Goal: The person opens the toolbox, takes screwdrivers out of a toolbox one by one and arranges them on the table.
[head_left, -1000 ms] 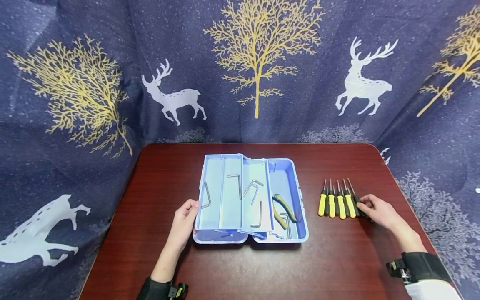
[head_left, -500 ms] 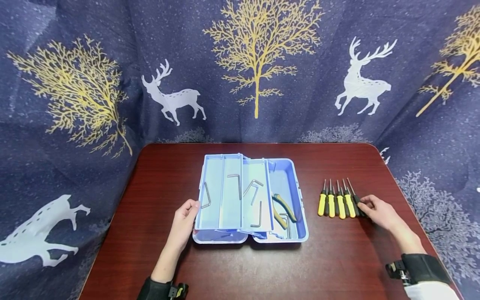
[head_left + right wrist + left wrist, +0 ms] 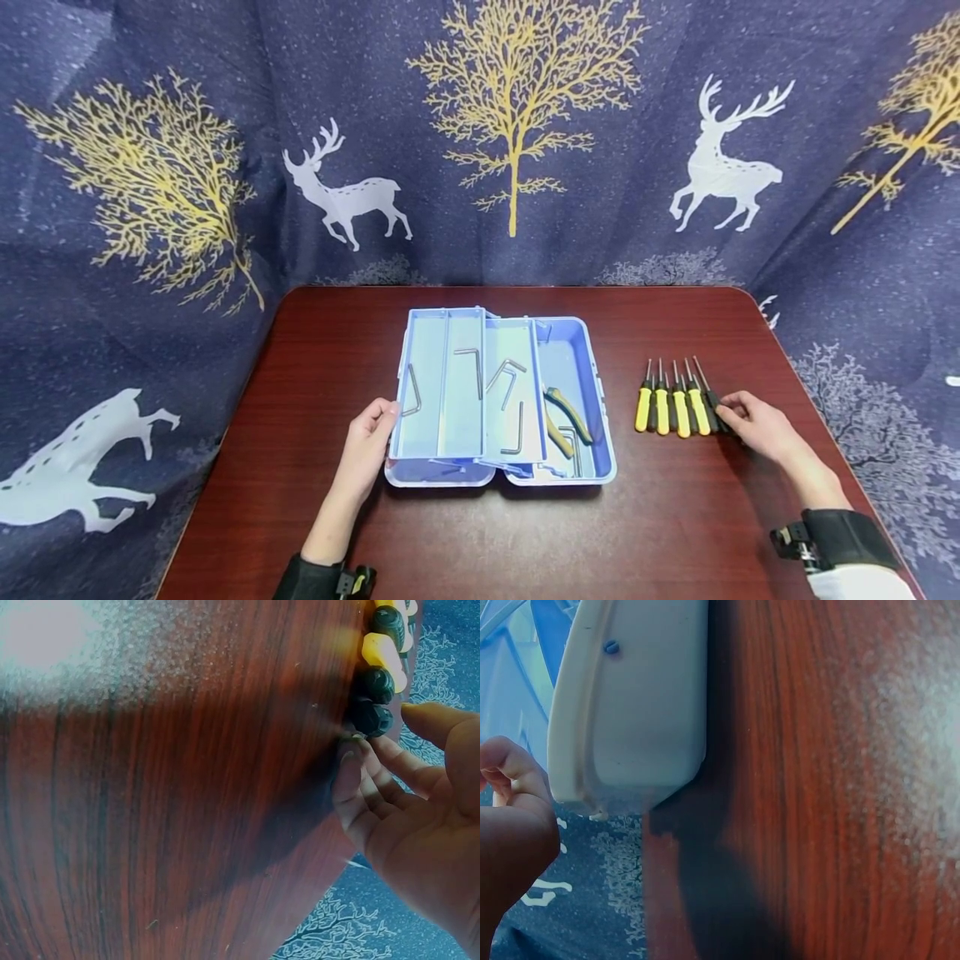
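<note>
A light blue toolbox (image 3: 607,467) stands open at mid-table, its two trays fanned to the left. My left hand (image 3: 372,442) grips the left edge of the upper tray (image 3: 423,333) between thumb and fingers; in the left wrist view, the curled fingers (image 3: 514,772) show beside the toolbox's pale side. Several hex keys (image 3: 480,375) lie in the trays. Pliers with green-and-yellow handles (image 3: 572,415) lie in the toolbox's base. On the right, my right hand (image 3: 757,425) pinches the black handle of the outermost screwdriver (image 3: 371,718), fingertips low at its side and thumb over it.
A row of several yellow-handled and black-handled screwdrivers (image 3: 682,408) lies right of the toolbox, shafts pointing away. The dark red wooden table (image 3: 600,542) ends at a patterned blue cloth (image 3: 585,250) behind and at both sides.
</note>
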A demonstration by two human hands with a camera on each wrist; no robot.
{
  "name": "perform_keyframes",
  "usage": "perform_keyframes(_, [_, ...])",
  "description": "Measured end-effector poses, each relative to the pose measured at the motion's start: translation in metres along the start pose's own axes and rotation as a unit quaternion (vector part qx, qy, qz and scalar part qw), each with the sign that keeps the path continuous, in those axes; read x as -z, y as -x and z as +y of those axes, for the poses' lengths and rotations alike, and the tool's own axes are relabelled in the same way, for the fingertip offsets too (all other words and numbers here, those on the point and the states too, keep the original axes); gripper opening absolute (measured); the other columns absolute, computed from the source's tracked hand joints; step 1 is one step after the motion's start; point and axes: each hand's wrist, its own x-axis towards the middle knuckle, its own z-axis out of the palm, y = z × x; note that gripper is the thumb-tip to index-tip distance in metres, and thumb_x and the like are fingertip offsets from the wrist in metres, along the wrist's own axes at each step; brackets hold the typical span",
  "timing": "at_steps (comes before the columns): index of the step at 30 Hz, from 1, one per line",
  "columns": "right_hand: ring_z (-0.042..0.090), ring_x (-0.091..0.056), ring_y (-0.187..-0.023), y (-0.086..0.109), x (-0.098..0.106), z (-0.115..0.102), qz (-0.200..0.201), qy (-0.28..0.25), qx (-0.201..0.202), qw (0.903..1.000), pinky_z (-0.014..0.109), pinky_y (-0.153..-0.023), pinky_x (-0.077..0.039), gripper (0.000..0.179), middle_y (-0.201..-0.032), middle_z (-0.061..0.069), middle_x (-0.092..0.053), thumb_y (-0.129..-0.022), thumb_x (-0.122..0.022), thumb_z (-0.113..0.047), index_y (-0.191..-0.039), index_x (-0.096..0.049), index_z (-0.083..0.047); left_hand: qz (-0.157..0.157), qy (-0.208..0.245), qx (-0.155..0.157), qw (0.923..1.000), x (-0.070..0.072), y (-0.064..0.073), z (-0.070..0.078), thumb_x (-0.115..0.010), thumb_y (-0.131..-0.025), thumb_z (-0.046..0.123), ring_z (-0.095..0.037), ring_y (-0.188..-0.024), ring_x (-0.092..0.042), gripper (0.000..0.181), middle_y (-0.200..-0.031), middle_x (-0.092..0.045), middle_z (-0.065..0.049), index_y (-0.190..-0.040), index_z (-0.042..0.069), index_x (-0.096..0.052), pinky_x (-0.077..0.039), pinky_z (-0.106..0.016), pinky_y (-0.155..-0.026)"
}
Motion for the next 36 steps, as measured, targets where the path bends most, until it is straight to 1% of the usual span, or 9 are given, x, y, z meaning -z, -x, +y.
perform_keyframes(5, [0.017,-0.061,-0.066,0.0011,-0.0024,0.0004,-0.002,-0.021,-0.006,0.9998,0.033,-0.061,-0.050,0.037,-0.092,0.018,-0.069,-0.108,-0.053,-0.021,-0.123,-0.056,0.013,0.003,0.000,-0.001,1.0000,-0.0001,0.0002,-0.0003,-0.048,-0.111,0.014,-0.009,-0.044,-0.044,0.029,-0.061,-0.055,0.000,-0.097,-0.011,-0.051,-0.035,-0.019,-0.039])
perform_keyframes(9, [0.016,-0.061,-0.064,0.0017,-0.0043,0.0010,0.001,-0.028,-0.004,0.9996,0.030,-0.057,-0.050,0.036,-0.090,0.017,-0.069,-0.107,-0.054,-0.020,-0.122,-0.056,0.013,0.004,-0.002,-0.003,1.0000,-0.0001,0.0003,-0.0006,-0.049,-0.110,0.014,-0.009,-0.044,-0.045,0.029,-0.062,-0.055,0.000,-0.096,-0.010,-0.051,-0.035,-0.019,-0.038])
perform_keyframes(13, [0.017,-0.061,-0.065,0.0021,-0.0051,0.0017,0.003,-0.027,-0.001,0.9996,0.030,-0.058,-0.050,0.036,-0.090,0.016,-0.069,-0.107,-0.054,-0.019,-0.122,-0.056,0.013,0.004,-0.004,-0.004,1.0000,-0.0004,0.0012,0.0003,-0.049,-0.110,0.015,-0.009,-0.044,-0.045,0.029,-0.062,-0.055,0.000,-0.096,-0.010,-0.051,-0.035,-0.020,-0.038])
perform_keyframes(17, [0.017,-0.062,-0.066,0.0022,-0.0046,0.0018,0.001,-0.025,-0.003,0.9997,0.031,-0.059,-0.050,0.036,-0.091,0.016,-0.069,-0.107,-0.054,-0.020,-0.122,-0.056,0.013,0.004,-0.003,-0.002,1.0000,-0.0004,0.0014,0.0013,-0.049,-0.110,0.016,-0.010,-0.045,-0.045,0.030,-0.062,-0.054,-0.001,-0.097,-0.011,-0.051,-0.035,-0.020,-0.039])
perform_keyframes(26, [0.017,-0.062,-0.070,0.0028,-0.0039,-0.0002,0.009,-0.011,-0.005,0.9999,0.035,-0.063,-0.049,0.035,-0.093,0.018,-0.070,-0.107,-0.054,-0.020,-0.121,-0.058,0.012,-0.002,-0.003,-0.009,1.0000,0.0005,0.0020,0.0022,-0.048,-0.111,0.015,-0.010,-0.044,-0.043,0.032,-0.060,-0.053,0.000,-0.098,-0.014,-0.050,-0.035,-0.020,-0.040])
perform_keyframes(36, [0.017,-0.062,-0.073,0.0039,-0.0040,-0.0012,0.017,-0.007,-0.004,0.9998,0.037,-0.066,-0.050,0.034,-0.095,0.020,-0.071,-0.107,-0.055,-0.020,-0.121,-0.058,0.011,0.001,-0.019,-0.010,0.9998,0.0004,0.0025,0.0040,-0.048,-0.111,0.016,-0.011,-0.043,-0.043,0.033,-0.060,-0.054,-0.001,-0.099,-0.014,-0.053,-0.036,-0.020,-0.039])
